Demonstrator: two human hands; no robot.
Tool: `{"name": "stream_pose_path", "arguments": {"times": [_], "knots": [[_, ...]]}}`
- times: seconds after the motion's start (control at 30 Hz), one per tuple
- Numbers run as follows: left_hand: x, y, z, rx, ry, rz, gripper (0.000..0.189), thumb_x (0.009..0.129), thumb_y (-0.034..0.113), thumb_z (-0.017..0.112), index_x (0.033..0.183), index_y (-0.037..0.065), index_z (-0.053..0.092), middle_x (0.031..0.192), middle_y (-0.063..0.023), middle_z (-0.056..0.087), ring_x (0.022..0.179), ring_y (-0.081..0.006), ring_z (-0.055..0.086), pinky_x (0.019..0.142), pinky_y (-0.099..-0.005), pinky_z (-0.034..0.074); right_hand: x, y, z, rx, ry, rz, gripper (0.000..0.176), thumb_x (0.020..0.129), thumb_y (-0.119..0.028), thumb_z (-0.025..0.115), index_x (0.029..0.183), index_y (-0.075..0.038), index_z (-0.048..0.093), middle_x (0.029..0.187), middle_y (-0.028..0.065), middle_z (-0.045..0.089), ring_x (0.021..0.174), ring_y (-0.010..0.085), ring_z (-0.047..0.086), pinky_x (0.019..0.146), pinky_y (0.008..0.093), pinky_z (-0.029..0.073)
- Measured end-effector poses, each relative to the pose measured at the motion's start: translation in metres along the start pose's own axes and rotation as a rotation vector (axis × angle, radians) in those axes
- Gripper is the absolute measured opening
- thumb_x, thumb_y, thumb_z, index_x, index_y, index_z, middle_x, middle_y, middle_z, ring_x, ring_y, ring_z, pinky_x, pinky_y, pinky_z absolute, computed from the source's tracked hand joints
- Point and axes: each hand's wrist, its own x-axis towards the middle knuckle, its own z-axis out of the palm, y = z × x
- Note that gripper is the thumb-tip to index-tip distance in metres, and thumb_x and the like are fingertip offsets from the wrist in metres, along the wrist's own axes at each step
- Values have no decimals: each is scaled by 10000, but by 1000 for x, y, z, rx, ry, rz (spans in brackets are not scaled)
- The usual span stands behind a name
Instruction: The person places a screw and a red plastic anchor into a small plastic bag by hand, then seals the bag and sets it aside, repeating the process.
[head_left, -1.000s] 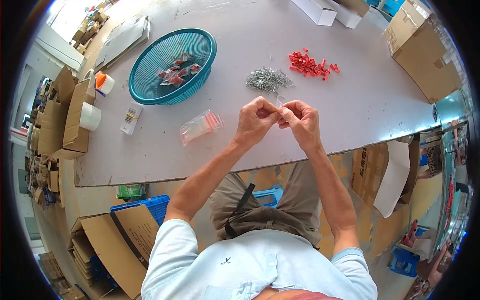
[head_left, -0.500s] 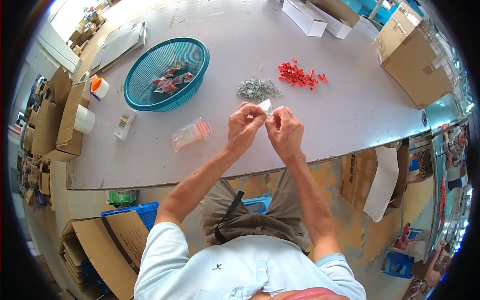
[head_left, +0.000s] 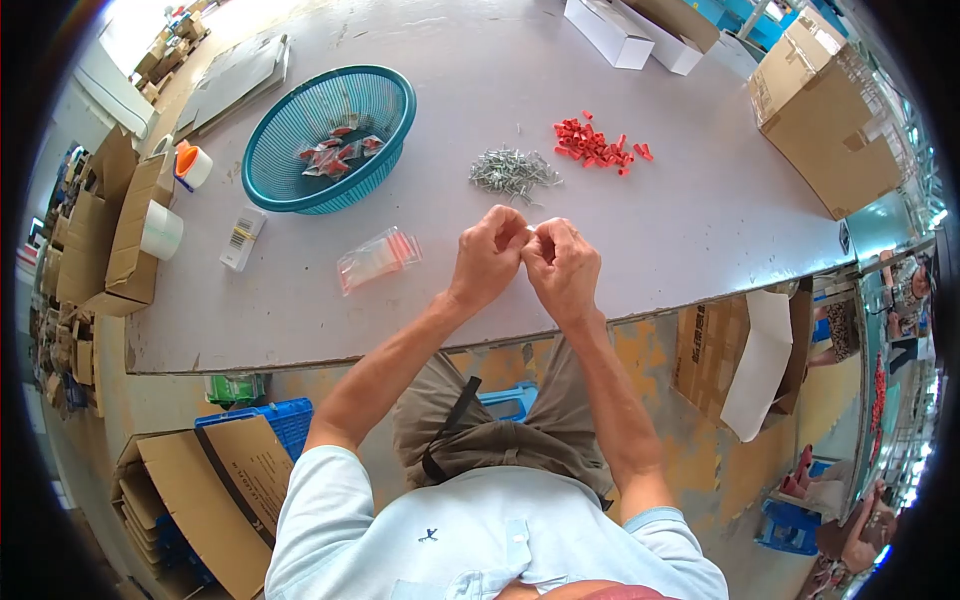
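My left hand (head_left: 489, 252) and my right hand (head_left: 562, 265) are pressed together above the near part of the grey table (head_left: 680, 230), fingertips pinching a small clear plastic bag (head_left: 527, 228) that is mostly hidden between them. Just beyond the hands lies a pile of silver screws (head_left: 512, 172). Behind it sits a pile of red plastic anchors (head_left: 597, 144). A stack of clear zip bags with red strips (head_left: 376, 257) lies to the left of my left hand.
A teal mesh basket (head_left: 290, 165) with filled small bags stands at the back left. Tape rolls (head_left: 160, 230), a barcode label (head_left: 241, 238) and cardboard lie at the left edge. Cardboard boxes (head_left: 825, 110) and white boxes (head_left: 610, 32) stand far right.
My hands have drawn closer together and slightly toward me; the small clear bag, earlier visible sticking up between the fingertips, is now almost hidden between them.
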Motion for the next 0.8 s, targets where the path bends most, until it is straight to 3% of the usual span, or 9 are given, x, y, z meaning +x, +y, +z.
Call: {"name": "stream_pose_path", "arguments": {"times": [0.07, 0.13, 0.23, 0.37, 0.43, 0.53, 0.57, 0.7, 0.8], "knots": [[-1, -3, -3, -55, -50, -60, 99, 968, 51, 694, 1040, -7, 658, 816, -56, 698, 726, -105, 662, 638, -280, 538, -4, 1, -1, 10, -9, 7, 79, 830, -45, 691, 852, -47, 615, 809, 104, 666, 665, 300, 669, 590, 423, 535], [4, -2, -5, -339, -141, -316, 101, 962, 37, 695, 1042, -20, 672, 849, -33, 708, 746, -88, 657, 652, -260, 550, -2, 3, -2, 15, -12, -1, 79, 830, -47, 691, 858, -49, 617, 810, 103, 666, 668, 300, 671, 592, 425, 536], [7, 1, -7, -484, -115, -339, 73, 960, 31, 693, 1009, -22, 687, 863, -36, 713, 750, -93, 657, 651, -261, 551, -5, 4, -3, 6, -46, -4, 96, 831, -69, 696, 874, -54, 611, 809, 109, 659, 691, 301, 675, 604, 428, 539], [2, -2, -2, -446, -84, -285, 72, 954, 38, 699, 996, -20, 700, 836, -44, 724, 739, -87, 661, 653, -257, 552, -10, 5, -3, -94, -38, 0, 96, 840, -78, 693, 865, -56, 604, 801, 111, 650, 696, 305, 674, 606, 437, 537], [0, -3, 1, -74, 17, -23, 71, 942, 39, 708, 986, -17, 708, 802, -53, 733, 723, -76, 666, 644, -256, 550, -10, 2, -4, -66, -47, -14, 88, 851, -88, 692, 874, -50, 616, 831, 118, 673, 717, 312, 684, 616, 440, 540], [-3, 2, -9, 37, -76, -52, 51, 961, -24, 694, 1012, -24, 699, 886, -34, 734, 806, -60, 673, 700, -236, 579, -12, 9, -5, 50, -27, -33, 54, 863, -42, 717, 881, -23, 670, 815, 123, 676, 661, 247, 676, 615, 365, 543], [-3, 2, -12, -55, -76, -96, 63, 951, -21, 704, 1014, -25, 701, 864, -36, 731, 794, -66, 674, 687, -231, 570, -13, 14, -9, 106, -89, 8, 93, 901, -89, 727, 971, -38, 693, 896, 119, 715, 744, 302, 700, 655, 416, 557], [4, 2, -27, 11, -113, -75, 52, 939, -21, 709, 991, -22, 709, 841, -39, 727, 774, -70, 674, 667, -231, 561, 12, 47, -37, 96, -163, 59, 122, 908, -73, 742, 1024, -43, 722, 898, 116, 709, 744, 289, 702, 670, 403, 566], [5, -1, -35, 121, -141, 28, 43, 930, -18, 713, 973, -21, 715, 826, -43, 726, 751, -72, 672, 651, -234, 552, 37, 63, -40, -56, -333, 45, 228, 896, -64, 753, 1121, -47, 718, 937, 120, 700, 777, 281, 709, 704, 397, 580]]}}
